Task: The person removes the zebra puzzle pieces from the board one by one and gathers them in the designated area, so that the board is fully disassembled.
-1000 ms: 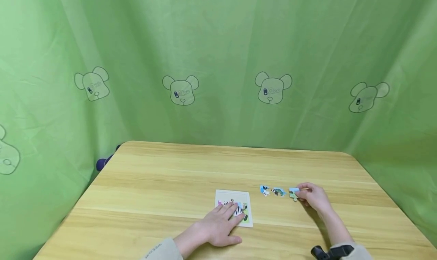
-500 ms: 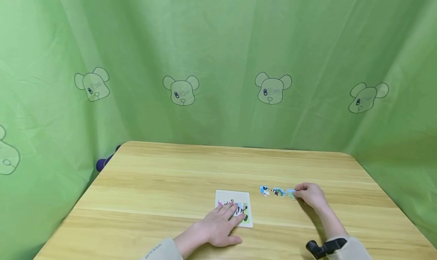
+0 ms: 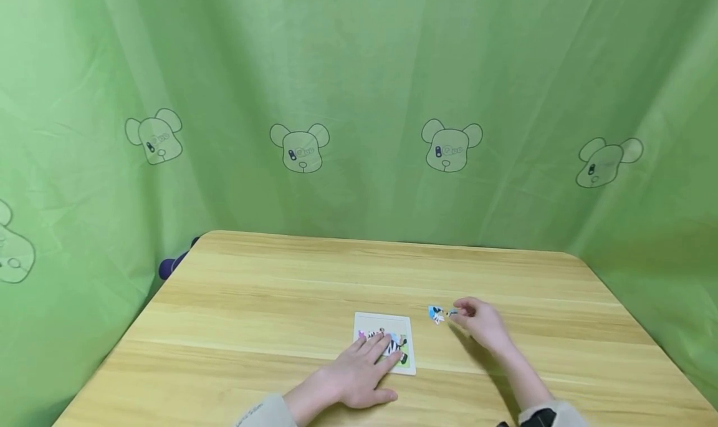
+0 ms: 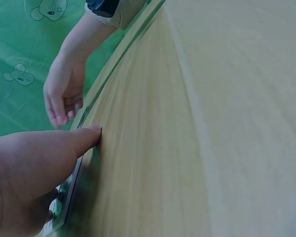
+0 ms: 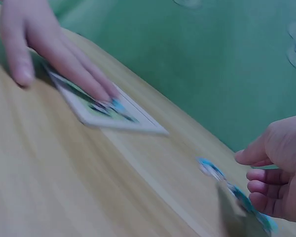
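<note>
My left hand [image 3: 367, 371] rests spread on a white-framed puzzle board [image 3: 408, 333] with a zebra picture, covering part of it. In the right wrist view, the left hand's fingers lie on that board too. To the right is a small blue-and-white puzzle piece [image 3: 435, 314]. Beside it, a second blue-green puzzle piece [image 3: 452, 313] is mostly hidden behind my right hand [image 3: 483, 324]. In the right wrist view, the right hand hovers just over the row of puzzle pieces [image 5: 242, 199]; its fingers are loosely curled and nothing shows in them.
The wooden table [image 3: 269, 296] spreads out around the board. A green curtain [image 3: 359, 103] with bear outlines hangs behind and at both sides. Something purple [image 3: 166, 268] sticks out beyond the table's left edge.
My right hand first pinched the rightmost puzzle piece, brought it left beside the middle one, and has since let go and moved further left. The left hand stays on the board.
</note>
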Tool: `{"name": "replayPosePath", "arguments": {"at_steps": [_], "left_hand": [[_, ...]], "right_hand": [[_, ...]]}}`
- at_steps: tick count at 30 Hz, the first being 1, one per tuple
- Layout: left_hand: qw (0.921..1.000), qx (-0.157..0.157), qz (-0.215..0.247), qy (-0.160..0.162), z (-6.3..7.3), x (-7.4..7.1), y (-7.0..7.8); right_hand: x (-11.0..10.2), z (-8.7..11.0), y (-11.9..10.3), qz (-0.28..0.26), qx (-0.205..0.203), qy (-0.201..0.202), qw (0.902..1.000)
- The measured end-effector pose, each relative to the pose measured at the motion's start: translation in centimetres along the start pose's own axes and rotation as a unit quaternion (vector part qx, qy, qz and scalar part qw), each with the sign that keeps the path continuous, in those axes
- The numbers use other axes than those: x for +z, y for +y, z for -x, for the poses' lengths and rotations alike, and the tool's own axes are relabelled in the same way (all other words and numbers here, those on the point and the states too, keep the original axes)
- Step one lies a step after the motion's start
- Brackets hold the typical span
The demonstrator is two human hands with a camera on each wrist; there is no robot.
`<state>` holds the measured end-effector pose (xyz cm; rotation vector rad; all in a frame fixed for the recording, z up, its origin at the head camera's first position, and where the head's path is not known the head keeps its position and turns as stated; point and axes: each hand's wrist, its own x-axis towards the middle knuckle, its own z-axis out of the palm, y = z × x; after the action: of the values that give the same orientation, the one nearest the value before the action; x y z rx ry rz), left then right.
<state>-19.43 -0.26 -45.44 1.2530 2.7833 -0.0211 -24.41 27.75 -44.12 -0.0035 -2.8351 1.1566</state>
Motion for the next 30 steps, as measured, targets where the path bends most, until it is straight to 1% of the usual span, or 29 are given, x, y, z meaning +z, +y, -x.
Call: {"name": "replayPosePath", "arguments": {"at_steps": [4, 9, 12, 15, 19, 23, 26, 30], "left_hand": [[1.0000, -0.002, 0.006, 0.007, 0.6, 0.2, -0.3], [0.9996, -0.014, 0.023, 0.006, 1.9, 0.3, -0.8], [0.9995, -0.014, 0.025, 0.010, 2.9, 0.3, -1.2], [0.9995, -0.016, 0.024, 0.013, 3.7, 0.2, -1.4], [0.9998, -0.013, 0.011, 0.013, 4.4, 0.1, -1.4], [0.9998, -0.007, -0.008, 0.017, 4.5, 0.3, -1.3], [0.9998, -0.011, -0.012, 0.010, 4.5, 0.3, -1.3], [0.9996, -0.008, -0.022, 0.014, 4.2, 0.2, -1.3]], "right_hand": [[2.1, 0.2, -2.3, -0.015, -0.012, -0.009, 0.9998], [4.7, 0.6, -4.9, -0.054, -0.039, -0.028, 0.9974], [6.1, 0.7, -6.1, -0.076, -0.065, -0.051, 0.9937], [7.4, 0.8, -7.1, -0.085, -0.091, -0.076, 0.9893], [8.8, 0.7, -8.0, -0.074, -0.126, -0.105, 0.9837], [9.7, 0.5, -8.4, -0.044, -0.154, -0.123, 0.9795], [10.1, 0.5, -8.5, -0.013, -0.166, -0.131, 0.9774], [10.3, 0.5, -8.9, 0.020, -0.167, -0.133, 0.9768]]}}
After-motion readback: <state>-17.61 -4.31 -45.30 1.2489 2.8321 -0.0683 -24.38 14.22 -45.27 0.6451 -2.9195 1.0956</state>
